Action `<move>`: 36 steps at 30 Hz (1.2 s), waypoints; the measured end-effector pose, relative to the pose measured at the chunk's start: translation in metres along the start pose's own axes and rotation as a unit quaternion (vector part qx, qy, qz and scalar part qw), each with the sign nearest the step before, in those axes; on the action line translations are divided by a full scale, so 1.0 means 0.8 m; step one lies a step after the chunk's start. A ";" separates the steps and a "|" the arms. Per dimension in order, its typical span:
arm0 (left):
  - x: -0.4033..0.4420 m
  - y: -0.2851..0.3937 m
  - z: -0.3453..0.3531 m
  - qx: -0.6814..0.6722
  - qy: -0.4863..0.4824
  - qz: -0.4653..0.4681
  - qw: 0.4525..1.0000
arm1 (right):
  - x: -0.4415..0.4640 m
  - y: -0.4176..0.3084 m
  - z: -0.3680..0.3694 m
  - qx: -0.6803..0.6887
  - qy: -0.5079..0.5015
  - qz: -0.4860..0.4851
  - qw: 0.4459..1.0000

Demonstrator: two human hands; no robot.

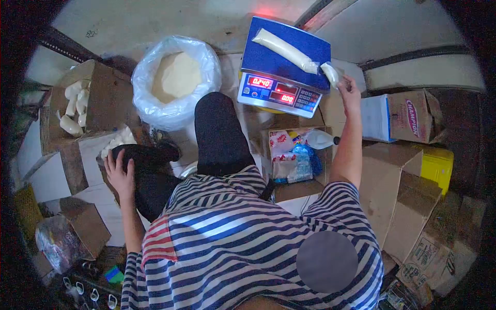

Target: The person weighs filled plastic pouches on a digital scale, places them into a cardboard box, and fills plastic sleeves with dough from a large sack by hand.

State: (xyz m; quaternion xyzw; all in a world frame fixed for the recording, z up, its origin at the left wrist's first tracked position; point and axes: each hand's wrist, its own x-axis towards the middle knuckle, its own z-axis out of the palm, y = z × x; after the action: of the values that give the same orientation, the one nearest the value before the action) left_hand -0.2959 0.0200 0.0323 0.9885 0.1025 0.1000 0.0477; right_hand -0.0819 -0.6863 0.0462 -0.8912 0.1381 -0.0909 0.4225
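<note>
A digital scale (279, 94) with a blue platform stands ahead, its red displays reading 0.240 and 0.00. On the platform lies a long clear plastic bag (284, 50) filled with pale powder. At the platform's right edge, my right hand (350, 93) has its fingers closed on a smaller pale packet (329, 75); whether this packet joins the long bag I cannot tell. My left hand (120, 173) rests on my dark-trousered left knee, fingers spread, holding nothing. Left of the scale is a large clear plastic sack (142, 82) of cream-coloured powder (175, 75).
A cardboard box (106, 98) with several filled bags (72, 124) stands at the left. More white bags (122, 138) sit behind my left knee. Below the scale, a box holds colourful packets and a white bottle (319, 139). Cartons (385, 181) and a yellow container (437, 168) line the right.
</note>
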 end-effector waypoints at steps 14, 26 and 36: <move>0.093 0.089 -0.021 -0.105 -0.024 0.068 0.992 | -0.017 0.008 0.003 0.031 0.036 0.025 0.999; 0.271 0.633 0.023 -0.235 -0.198 0.412 0.858 | -0.151 -0.003 -0.050 0.068 0.076 0.053 0.993; 0.248 0.702 0.104 -0.211 -0.146 0.392 0.884 | -0.212 0.005 -0.056 0.081 0.071 0.082 0.991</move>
State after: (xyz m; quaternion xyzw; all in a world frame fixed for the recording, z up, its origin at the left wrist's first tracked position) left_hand 0.0202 -0.4913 0.0527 0.9181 -0.3252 -0.0153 0.2261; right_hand -0.2553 -0.6662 0.0636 -0.8310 0.2328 -0.1294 0.4884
